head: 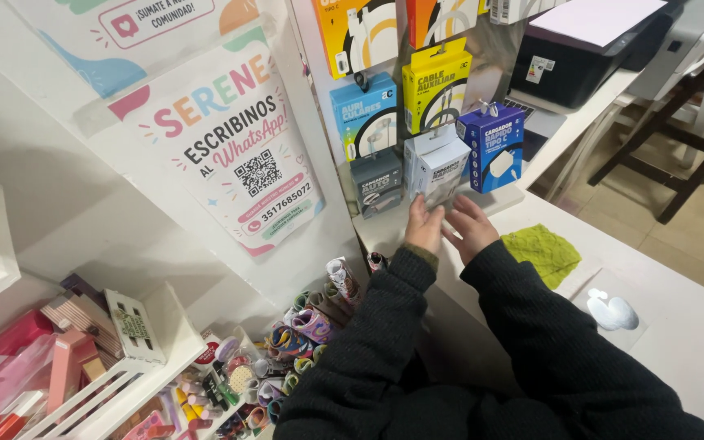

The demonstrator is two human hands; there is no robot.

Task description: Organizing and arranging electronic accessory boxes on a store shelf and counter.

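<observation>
Our left hand [424, 225] and right hand [472, 226] both reach up to the white box [439, 166] that stands at the back of the white tabletop [678, 326]. The left hand lies with its fingers flat against the lower left of the box; the right is loosely spread, fingertips near the box's lower right corner. Whether it touches we cannot tell, and neither hand is closed round the box yet.

The box stands tight in a row — a grey box [376, 184] just to its left, a dark blue box [492, 147] just to its right, with yellow and light blue packages hung on the wall above. To handle it well, we judge, we should press both palms on opposite sides and keep it upright, moving it straight forward so the neighbours do not tip. A light, even squeeze suits thin cardboard.

Near our right sleeve a green cloth [543, 252] lies on the tabletop, well clear of the row — rolls of patterned tape [313, 324] sit lower down on the left.
</observation>
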